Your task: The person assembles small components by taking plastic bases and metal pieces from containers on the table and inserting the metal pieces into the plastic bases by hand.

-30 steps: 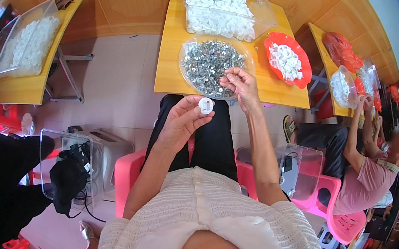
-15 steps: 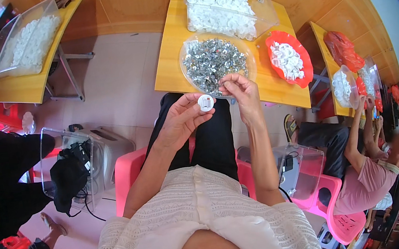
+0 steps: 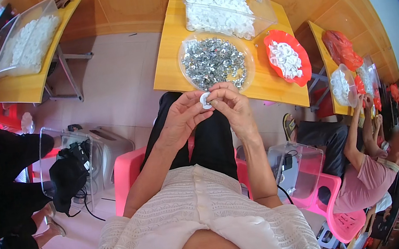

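A: Holding something small?

B: Yes. The left hand (image 3: 181,122) and right hand (image 3: 233,107) pinch one little white round piece (image 3: 205,100) together, fingertips clamped on it, over the lap.

A: What sits near?

B: At twelve o'clock, a clear bowl of shiny silver bits (image 3: 215,64) on the yellow table (image 3: 170,62). At two o'clock, a red plate (image 3: 298,54) with white pieces.

both hands (image 3: 208,110) pinch a small white piece (image 3: 205,100) above the lap.

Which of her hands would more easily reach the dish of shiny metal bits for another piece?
Probably the right hand: it sits just below the clear dish of metal bits, while the left hand cradles the small white piece.
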The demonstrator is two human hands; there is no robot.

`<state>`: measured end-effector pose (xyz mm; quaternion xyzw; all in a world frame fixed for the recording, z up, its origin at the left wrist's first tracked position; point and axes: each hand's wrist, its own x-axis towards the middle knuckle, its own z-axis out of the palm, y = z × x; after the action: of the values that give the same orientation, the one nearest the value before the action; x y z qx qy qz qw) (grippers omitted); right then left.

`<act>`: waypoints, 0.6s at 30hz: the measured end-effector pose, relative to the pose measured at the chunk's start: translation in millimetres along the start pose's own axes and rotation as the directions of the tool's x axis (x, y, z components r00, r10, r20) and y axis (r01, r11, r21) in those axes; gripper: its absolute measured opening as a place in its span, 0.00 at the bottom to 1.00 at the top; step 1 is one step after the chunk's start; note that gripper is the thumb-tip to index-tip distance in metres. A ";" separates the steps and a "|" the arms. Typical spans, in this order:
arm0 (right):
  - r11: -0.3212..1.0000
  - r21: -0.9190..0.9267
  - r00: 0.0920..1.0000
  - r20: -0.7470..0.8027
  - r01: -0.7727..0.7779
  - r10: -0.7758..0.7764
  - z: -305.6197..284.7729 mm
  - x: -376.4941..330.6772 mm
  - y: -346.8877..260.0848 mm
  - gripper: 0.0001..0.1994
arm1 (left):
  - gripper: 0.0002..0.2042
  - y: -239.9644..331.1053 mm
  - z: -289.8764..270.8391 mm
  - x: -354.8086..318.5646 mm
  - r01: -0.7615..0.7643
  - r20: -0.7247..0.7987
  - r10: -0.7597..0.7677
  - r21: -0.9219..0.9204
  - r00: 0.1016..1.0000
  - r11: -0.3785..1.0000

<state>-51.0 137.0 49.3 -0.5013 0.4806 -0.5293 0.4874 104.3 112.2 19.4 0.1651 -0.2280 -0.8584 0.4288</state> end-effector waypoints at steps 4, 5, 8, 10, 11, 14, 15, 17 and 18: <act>0.989 -0.144 0.999 -0.014 0.043 -0.045 -0.3 -0.1 4.6 0.04 | 0.11 -1.3 0.0 -1.4 -0.019 -0.009 0.019 0.013 1.000 1.000; 0.989 -0.144 0.999 -0.013 0.043 -0.046 0.3 -0.5 4.1 0.04 | 0.11 -1.6 -0.2 -1.5 -0.019 -0.009 0.019 0.013 1.000 1.000; 0.997 -0.077 0.999 -0.029 0.016 -0.018 1.3 -1.0 3.7 0.05 | 0.11 -2.5 -0.3 -1.5 -0.031 -0.023 0.031 0.019 0.999 0.999; 0.982 -0.181 0.998 -0.025 0.051 -0.057 0.7 -0.3 6.0 0.05 | 0.11 -2.4 0.7 -1.6 -0.030 -0.032 0.031 0.035 0.999 0.999; 0.982 -0.182 0.998 -0.024 0.052 -0.057 0.9 -0.3 5.3 0.05 | 0.11 -2.7 0.7 -1.6 -0.030 -0.032 0.031 0.034 0.999 0.999; 0.940 -0.316 0.990 -0.009 0.129 -0.139 2.1 -0.4 2.2 0.05 | 0.12 -3.6 0.9 -2.1 -0.028 -0.048 0.030 0.039 0.998 0.999; 0.925 -0.347 0.985 -0.011 0.157 -0.171 3.0 -0.5 1.6 0.06 | 0.12 -3.5 1.4 -2.2 -0.031 -0.046 0.033 0.040 0.998 0.999; 0.907 -0.379 0.979 -0.014 0.183 -0.203 5.7 -0.8 1.1 0.06 | 0.12 -3.8 0.9 -2.2 -0.032 -0.045 0.034 0.040 0.998 0.999; 0.932 -0.322 0.981 -0.040 0.166 -0.189 7.5 -1.0 1.1 0.06 | 0.11 -4.5 -0.2 -1.8 -0.040 -0.043 0.041 0.040 0.998 0.998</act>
<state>-43.4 137.8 48.4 -0.5956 0.5291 -0.5042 0.3333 102.5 116.0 17.0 0.1873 -0.2386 -0.8412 0.4477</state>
